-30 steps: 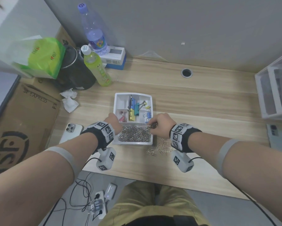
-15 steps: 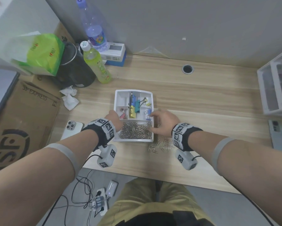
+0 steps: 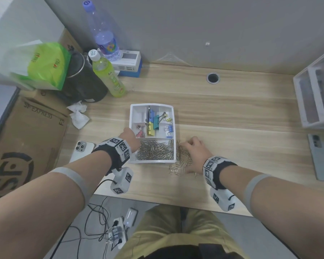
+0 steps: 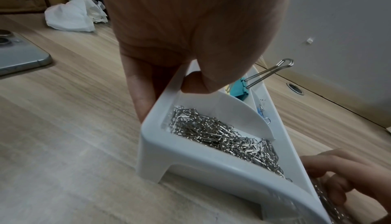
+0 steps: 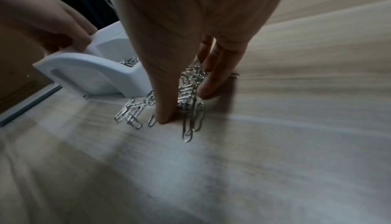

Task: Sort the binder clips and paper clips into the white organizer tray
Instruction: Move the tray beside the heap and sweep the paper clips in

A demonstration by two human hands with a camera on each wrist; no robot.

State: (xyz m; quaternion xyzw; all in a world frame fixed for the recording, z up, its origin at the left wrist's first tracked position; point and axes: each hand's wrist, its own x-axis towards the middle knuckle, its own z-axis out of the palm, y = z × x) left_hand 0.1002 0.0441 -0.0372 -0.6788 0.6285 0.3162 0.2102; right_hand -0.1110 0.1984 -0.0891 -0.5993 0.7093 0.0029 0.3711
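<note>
The white organizer tray (image 3: 152, 106) sits mid-desk toward the near edge, its near compartment full of paper clips (image 3: 154, 150) and binder clips (image 3: 153, 121) behind; the left hand (image 3: 129, 137) grips its left wall, thumb inside, fingers outside and partly hidden. Just right of the tray, the right hand (image 3: 194, 153) gathers loose paper clips (image 5: 191, 93) between thumb and curled fingers, blurred and partly covered. A phone (image 3: 81, 149) lies toward the desk's left edge.

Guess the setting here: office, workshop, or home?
Most likely an office desk or a home work nook. A wood-grain desk with a cable grommet hole, a white organizer tray of paper clips and binder clips, and an SF Express shipping carton beside it.
</note>
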